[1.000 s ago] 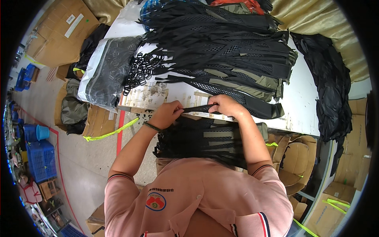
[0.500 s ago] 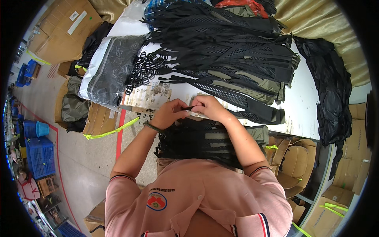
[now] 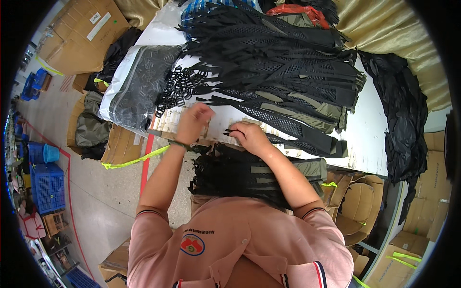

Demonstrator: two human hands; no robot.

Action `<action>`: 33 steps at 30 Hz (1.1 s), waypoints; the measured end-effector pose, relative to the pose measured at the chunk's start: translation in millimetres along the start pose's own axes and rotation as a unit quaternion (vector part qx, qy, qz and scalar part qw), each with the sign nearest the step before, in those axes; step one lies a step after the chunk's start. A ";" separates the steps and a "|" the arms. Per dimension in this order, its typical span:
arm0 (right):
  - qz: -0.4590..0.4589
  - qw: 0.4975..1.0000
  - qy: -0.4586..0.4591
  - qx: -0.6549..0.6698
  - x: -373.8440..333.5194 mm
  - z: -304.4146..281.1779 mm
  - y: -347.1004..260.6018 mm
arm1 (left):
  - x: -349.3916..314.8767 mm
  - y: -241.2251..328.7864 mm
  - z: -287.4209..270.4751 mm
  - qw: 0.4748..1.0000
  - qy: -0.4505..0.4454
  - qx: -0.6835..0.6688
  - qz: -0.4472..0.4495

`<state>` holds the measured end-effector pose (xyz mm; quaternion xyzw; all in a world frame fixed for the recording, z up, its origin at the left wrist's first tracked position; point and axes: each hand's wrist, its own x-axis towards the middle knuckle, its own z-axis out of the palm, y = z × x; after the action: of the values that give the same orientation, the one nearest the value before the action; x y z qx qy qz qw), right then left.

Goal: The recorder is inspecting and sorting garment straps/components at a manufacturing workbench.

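Head view: both hands working at the bench edge

Head camera, looking down past a pink shirt (image 3: 240, 249) onto a white bench (image 3: 370, 139). Left hand (image 3: 193, 122) resting curled near the bench's front edge, just below a loose heap of black plastic buckles (image 3: 178, 90); whether gripping anything, cannot tell. Right hand (image 3: 249, 137) closing its fingers on the end of a thin black strap (image 3: 229, 131), beside the left hand. Lying across the lap below both forearms, a stack of black mesh pieces (image 3: 235, 173). Spreading over the bench beyond the hands, a large pile of black mesh straps (image 3: 278, 67). Sitting at the bench's left end, a clear bag of dark parts (image 3: 137, 86). Standing on the floor at far left, blue crates (image 3: 45, 185); cardboard boxes (image 3: 79, 33) showing at upper left.
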<state>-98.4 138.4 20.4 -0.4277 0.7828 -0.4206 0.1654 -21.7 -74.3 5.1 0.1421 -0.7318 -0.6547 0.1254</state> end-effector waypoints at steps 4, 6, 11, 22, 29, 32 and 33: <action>-0.023 0.999 -0.027 0.024 1.8 7.2 16.6 | 40.6 6.6 -44.8 0.884 0.121 0.421 0.164; -0.027 0.999 -0.038 0.015 1.5 8.0 17.4 | 47.9 0.8 -51.4 0.878 0.102 0.444 0.144; -0.016 0.997 -0.074 -0.011 0.1 6.6 12.8 | 55.8 -8.4 -56.8 0.831 0.059 0.526 0.170; 0.171 0.924 -0.006 0.343 0.6 -19.0 6.4 | -10.1 33.7 4.4 0.962 -0.048 -0.259 -0.075; 0.129 0.907 -0.050 0.398 -6.5 -27.5 -6.0 | -41.0 11.5 38.1 0.851 -0.129 -0.469 -0.201; 0.123 0.890 -0.061 0.435 -10.4 -28.6 -4.2 | -40.9 13.8 44.3 0.842 -0.137 -0.478 -0.210; 0.123 0.894 -0.064 0.426 -11.2 -29.6 -6.4 | -40.8 13.9 45.9 0.834 -0.134 -0.487 -0.222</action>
<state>-106.8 160.9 41.9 -0.2427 0.5626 -0.6619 0.4318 -1.4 -15.3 13.9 0.1321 -0.2773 -0.9491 -0.0693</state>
